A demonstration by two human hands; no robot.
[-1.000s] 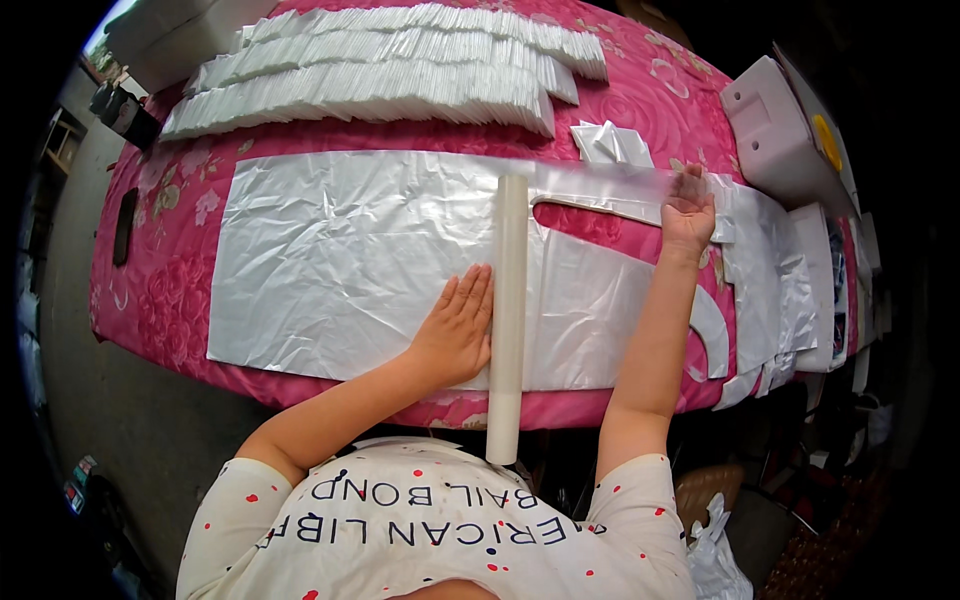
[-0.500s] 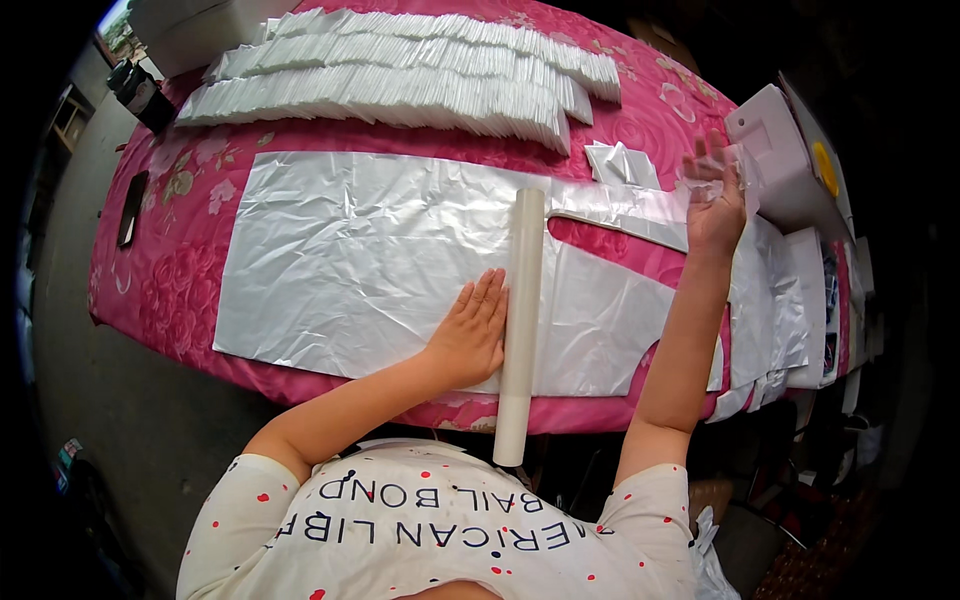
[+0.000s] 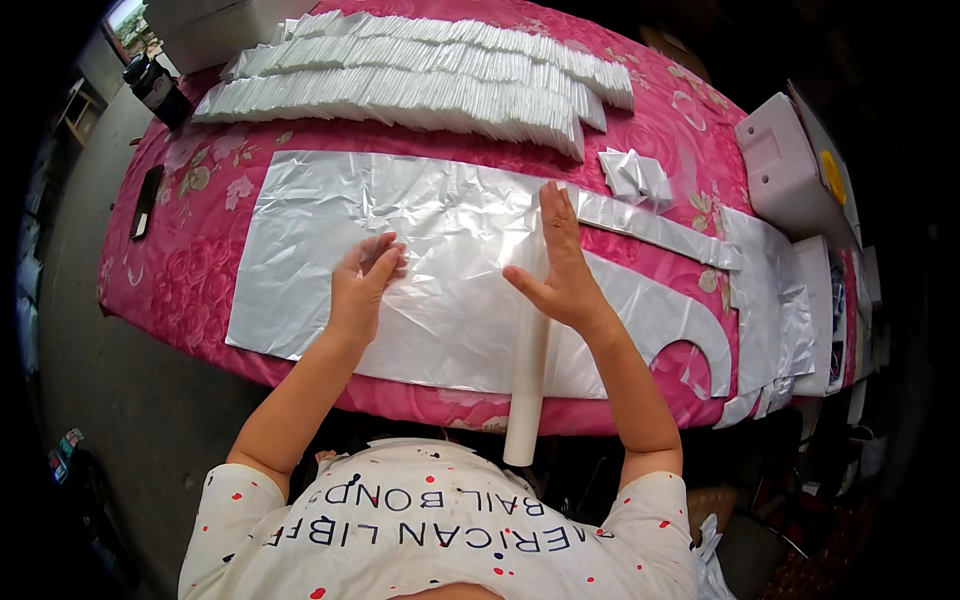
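A flat silvery-white plastic bag [image 3: 300, 250] with cut-out handle strips lies spread across the pink table. Across its right half rests a long pale tube [image 3: 525, 400], its near end jutting past the table edge. My right hand [image 3: 562, 270] is held over the tube's far part, palm flat, thumb spread, nothing in it; it hides some of the tube, and I cannot tell whether it touches. Left of the tube, my left hand [image 3: 362, 290] hovers above the bag with loosely curled fingers and a gap at the thumb. No object shows in it.
Rows of folded white packets [image 3: 390, 100] line the far side. A small pile of folded packets [image 3: 635, 178] sits beyond the tube. More bags [image 3: 765, 290] hang at the right beside a white foam box [image 3: 790, 160]. A phone [image 3: 147, 202] and dark bottle [image 3: 157, 92] are left.
My right hand has come left from the far right to the tube, and the clear film it held is gone from it. My left hand has left the tube, moving left and farther out.
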